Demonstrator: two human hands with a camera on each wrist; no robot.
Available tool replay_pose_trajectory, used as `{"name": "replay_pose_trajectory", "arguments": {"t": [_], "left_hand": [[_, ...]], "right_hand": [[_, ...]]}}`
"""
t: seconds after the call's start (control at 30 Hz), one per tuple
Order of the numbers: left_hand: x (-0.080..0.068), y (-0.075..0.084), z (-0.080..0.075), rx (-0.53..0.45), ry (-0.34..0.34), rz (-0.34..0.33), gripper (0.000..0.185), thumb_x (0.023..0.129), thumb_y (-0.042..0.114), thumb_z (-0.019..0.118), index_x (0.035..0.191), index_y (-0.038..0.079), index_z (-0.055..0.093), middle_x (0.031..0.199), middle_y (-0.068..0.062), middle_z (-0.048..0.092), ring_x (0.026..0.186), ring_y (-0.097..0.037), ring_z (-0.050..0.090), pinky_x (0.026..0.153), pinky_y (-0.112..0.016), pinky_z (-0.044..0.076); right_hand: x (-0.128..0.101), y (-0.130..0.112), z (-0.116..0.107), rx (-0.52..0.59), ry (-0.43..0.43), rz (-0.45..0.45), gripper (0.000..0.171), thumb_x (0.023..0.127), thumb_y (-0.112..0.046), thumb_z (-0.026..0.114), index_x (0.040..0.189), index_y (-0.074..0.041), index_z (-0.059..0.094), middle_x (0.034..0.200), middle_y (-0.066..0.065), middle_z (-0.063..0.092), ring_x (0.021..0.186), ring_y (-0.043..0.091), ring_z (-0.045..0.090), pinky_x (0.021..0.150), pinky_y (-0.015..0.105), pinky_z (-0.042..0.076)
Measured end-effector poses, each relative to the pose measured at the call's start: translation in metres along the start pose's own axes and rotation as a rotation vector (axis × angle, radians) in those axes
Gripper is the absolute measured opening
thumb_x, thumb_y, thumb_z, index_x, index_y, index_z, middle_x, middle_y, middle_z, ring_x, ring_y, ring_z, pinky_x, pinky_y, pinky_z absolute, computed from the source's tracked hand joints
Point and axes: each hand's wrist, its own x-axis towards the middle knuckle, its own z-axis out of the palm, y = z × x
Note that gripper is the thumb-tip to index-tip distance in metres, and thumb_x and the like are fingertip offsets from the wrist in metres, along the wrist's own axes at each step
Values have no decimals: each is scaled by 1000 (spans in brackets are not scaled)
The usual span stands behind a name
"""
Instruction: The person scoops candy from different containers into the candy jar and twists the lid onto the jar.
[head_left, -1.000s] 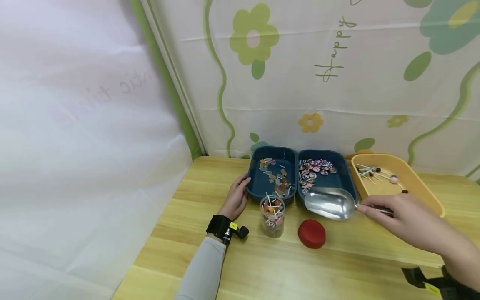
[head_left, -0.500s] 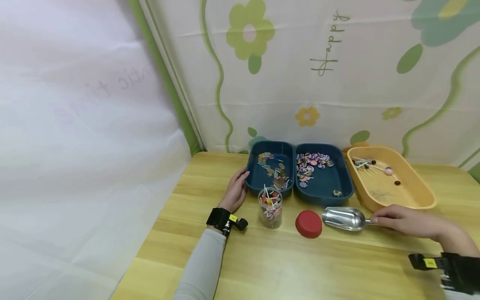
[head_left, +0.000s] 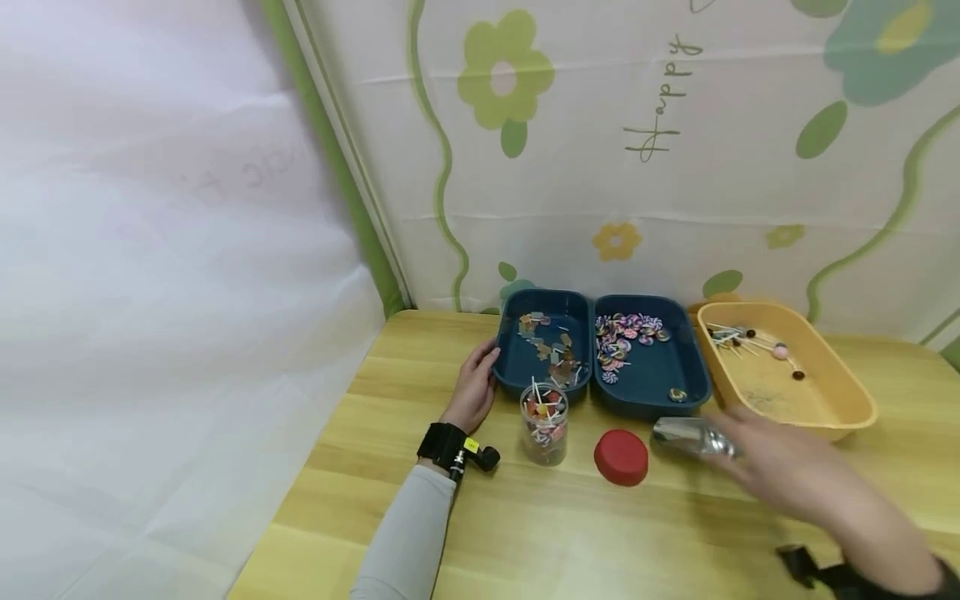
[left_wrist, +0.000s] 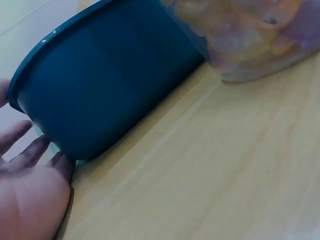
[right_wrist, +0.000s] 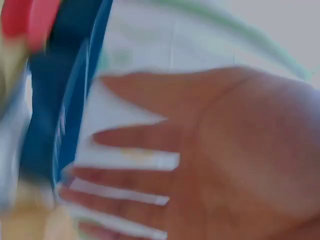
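Note:
In the head view my left hand [head_left: 472, 390] rests against the left side of the left blue tray [head_left: 553, 293]. The left wrist view shows its fingers [left_wrist: 31, 150] fairly straight beside the tray wall. My right hand [head_left: 787, 462] is blurred above the table, near the handle end of a metal scoop [head_left: 678, 433]. Spread, straight fingers [right_wrist: 135, 137] with nothing between them appear in the right wrist view. The scoop lies on the wood, its handle hidden by that hand. A clear jar [head_left: 543, 446] of lollipops stands uncapped before the trays, with a red lid [head_left: 622, 457] to its right.
The second blue tray [head_left: 682, 367] holds several swirl lollipops [head_left: 626, 333] and one round piece at the front. A yellow tray [head_left: 832, 408] with stick candies stands at the right. A printed curtain [head_left: 562, 183] hangs behind the table [head_left: 570, 533].
The scoop was held over the second blue tray, then came down onto the table right of the lid. My right hand has let go and lifted. The left hand stays put.

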Motion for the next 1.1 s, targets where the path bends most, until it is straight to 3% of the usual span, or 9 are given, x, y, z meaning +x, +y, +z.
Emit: {"name": "replay_pose_trajectory", "arguments": {"t": [0.1, 0.23, 0.37, 0.5, 0.63, 0.77, 0.9, 1.1], "left_hand": [[-3, 6, -1, 72, 52, 32, 45, 109, 22, 52, 150, 6, 47, 156, -14, 44, 144, -30, 42, 118, -43, 35], [-12, 22, -1, 268, 59, 140, 42, 108, 20, 54, 147, 5, 51, 152, -13, 50, 144, -32, 42, 117, -42, 36], [-35, 45, 8, 430, -54, 228, 40, 107, 16, 55, 146, 6, 53, 149, -13, 53, 142, -26, 46, 115, -39, 40], [-63, 57, 17, 491, -246, 231, 47, 104, 17, 61, 149, 8, 49, 150, -10, 52, 142, -27, 45, 114, -39, 41], [-76, 56, 23, 534, -450, 200, 71, 96, 16, 74, 157, 10, 39, 156, -9, 44, 145, -36, 39, 117, -47, 37], [-79, 49, 31, 640, -521, 155, 86, 87, 20, 84, 159, 15, 37, 156, -2, 44, 143, -26, 43, 118, -44, 36], [-80, 37, 37, 683, -512, 107, 76, 86, 25, 85, 152, 20, 48, 145, 7, 53, 137, -13, 49, 115, -34, 38], [-77, 21, 48, 616, -575, 114, 65, 88, 23, 84, 144, 29, 52, 136, 9, 61, 128, -11, 56, 110, -32, 44]], "right_hand": [[16, -41, 20, 22, 26, -76, 68, 88, -44, 79, 143, -11, 58, 137, 22, 58, 101, 37, 68, 76, 58, 57], [44, -67, 45, -9, -54, -104, 73, 79, -46, 86, 140, -15, 61, 124, 13, 62, 92, 28, 65, 72, 50, 57], [58, -61, 46, -3, -133, -125, 65, 80, -38, 87, 136, -13, 65, 111, 10, 64, 86, 24, 62, 69, 47, 57], [61, -56, 6, 140, -87, -203, 66, 88, -40, 80, 143, -10, 59, 111, 8, 63, 84, 15, 59, 65, 34, 55], [74, -61, -39, 254, 84, -291, 63, 98, -43, 68, 151, -12, 52, 125, 16, 61, 89, 18, 59, 66, 29, 52], [96, -71, -57, 302, 167, -291, 55, 104, -41, 60, 152, -15, 51, 130, 15, 59, 100, 27, 57, 75, 37, 50], [114, -86, -52, 354, 138, -297, 54, 104, -43, 58, 151, -15, 52, 113, 6, 60, 93, 22, 55, 73, 36, 50], [128, -105, -40, 346, 12, -328, 57, 104, -49, 56, 149, -15, 53, 113, 7, 58, 91, 19, 55, 71, 34, 50]]}}
